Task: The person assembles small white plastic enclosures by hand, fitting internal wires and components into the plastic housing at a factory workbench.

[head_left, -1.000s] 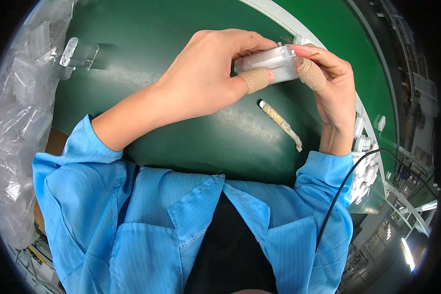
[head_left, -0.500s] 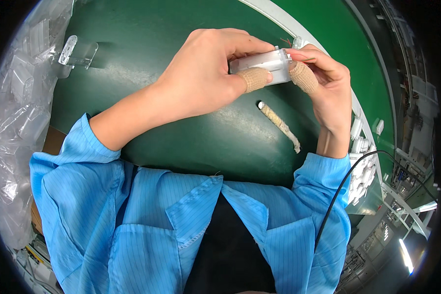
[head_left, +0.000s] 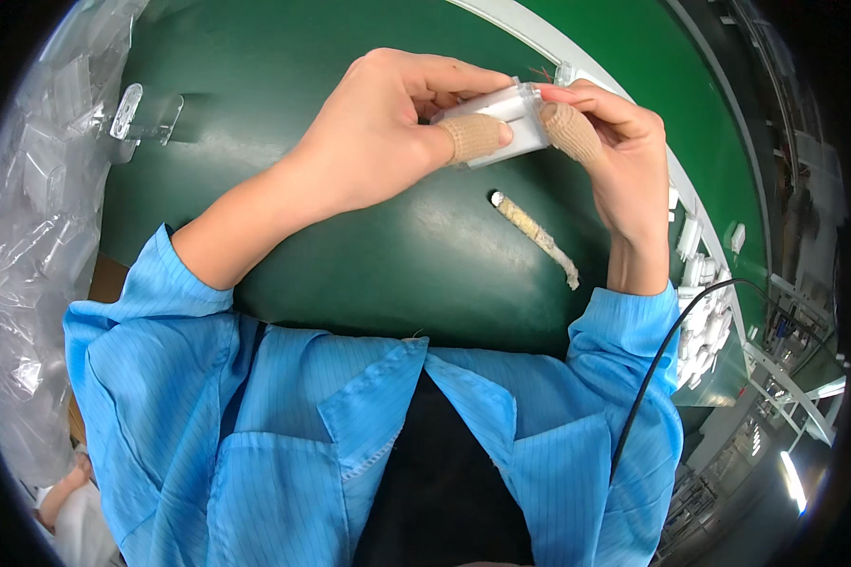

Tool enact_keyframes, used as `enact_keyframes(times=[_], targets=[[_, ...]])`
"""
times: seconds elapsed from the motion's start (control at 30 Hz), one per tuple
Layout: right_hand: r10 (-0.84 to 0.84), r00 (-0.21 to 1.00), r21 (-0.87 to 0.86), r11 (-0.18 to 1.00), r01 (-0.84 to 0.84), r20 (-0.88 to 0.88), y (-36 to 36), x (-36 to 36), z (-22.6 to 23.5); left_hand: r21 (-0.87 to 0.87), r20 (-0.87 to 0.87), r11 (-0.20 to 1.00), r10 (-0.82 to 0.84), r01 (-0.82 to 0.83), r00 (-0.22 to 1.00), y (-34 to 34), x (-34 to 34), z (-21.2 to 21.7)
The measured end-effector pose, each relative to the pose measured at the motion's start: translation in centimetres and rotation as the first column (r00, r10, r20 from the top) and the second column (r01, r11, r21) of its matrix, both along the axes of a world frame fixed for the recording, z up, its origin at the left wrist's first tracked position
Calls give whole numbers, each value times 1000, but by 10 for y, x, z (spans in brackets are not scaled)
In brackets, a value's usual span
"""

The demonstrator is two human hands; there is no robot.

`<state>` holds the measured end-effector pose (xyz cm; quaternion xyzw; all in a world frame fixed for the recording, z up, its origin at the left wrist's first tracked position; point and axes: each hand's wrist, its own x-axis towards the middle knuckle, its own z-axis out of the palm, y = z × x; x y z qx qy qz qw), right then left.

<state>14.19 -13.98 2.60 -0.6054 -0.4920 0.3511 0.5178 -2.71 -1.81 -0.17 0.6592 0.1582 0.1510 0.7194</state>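
Both hands are pinching 1 small white plastic block (head_left: 501, 123) above the green mat (head_left: 350, 246); the left hand (head_left: 378, 132) is pressing its tan-cotted thumb on the near face, fingers curling behind; the right hand (head_left: 615, 151) is clamping the other end, seemingly steadying it close for inspection; a slim, rough beige stick (head_left: 536, 238) is lying on the mat just below; crinkled clear bags (head_left: 28, 236) are piling up at the left.

A small white rectangular plastic block (head_left: 506, 121) is up off the green mat, far centre of the scene, lying roughly level with its long side tilted slightly, right end higher. Its middle shows; both ends are covered by thumbs, so its full shape stays hidden.
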Motion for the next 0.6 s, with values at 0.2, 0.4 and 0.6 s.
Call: enact_keyframes(times=[0.2,0.4,0.6], targets=[[-90,969,-160,986,53,-230,4,0,1,-175,-21,981,-92,87,996,6,2,5],[-75,891,-40,997,64,-448,1,-3,0,-392,50,919,-34,51,998,4,2,6],[-32,879,-18,999,26,-476,-1,-2,-5,-329,191,941,-10,74,982,6,5,5]])
